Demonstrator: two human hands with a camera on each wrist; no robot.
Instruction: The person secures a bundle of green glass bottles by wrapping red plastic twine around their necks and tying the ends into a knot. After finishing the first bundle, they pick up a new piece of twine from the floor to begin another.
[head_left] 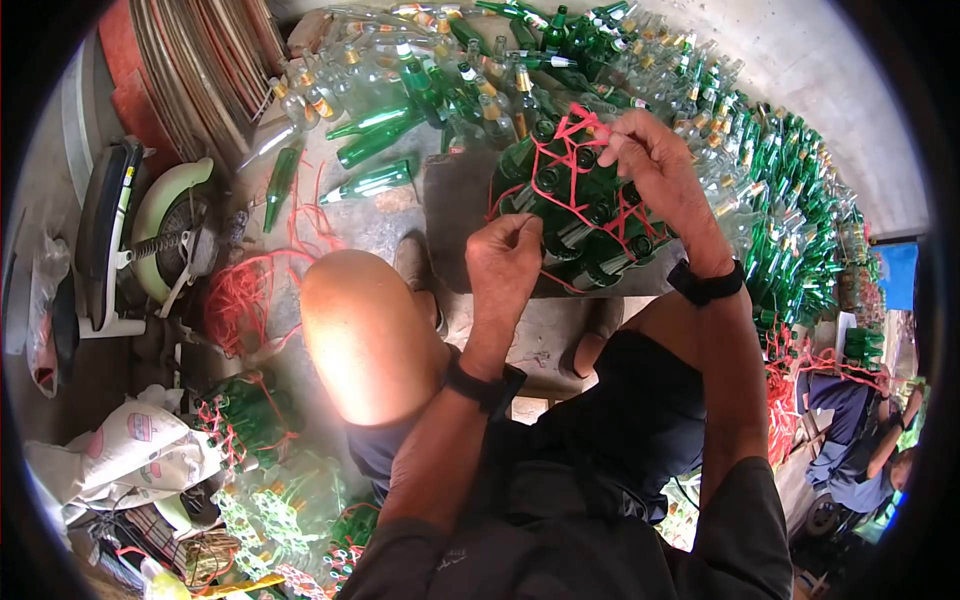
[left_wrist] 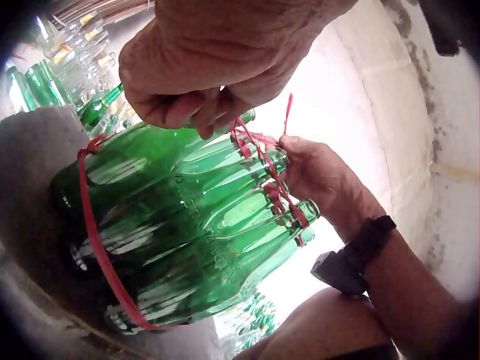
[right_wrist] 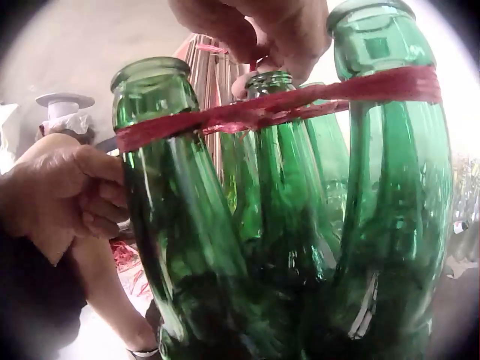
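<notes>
The dark surface (head_left: 452, 215) bears a bundle of green bottles (head_left: 575, 237), upright and close together (red twine (left_wrist: 103, 255) circles their bodies and crosses their necks). On the floor (head_left: 365, 228), just left, lie loose bottles (head_left: 370, 183); farther left and nearer, a red tangle (head_left: 238, 298).

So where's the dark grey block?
The block is just right of centre in the head view, under green glass bottles wrapped in red string, near the left hand.
</notes>
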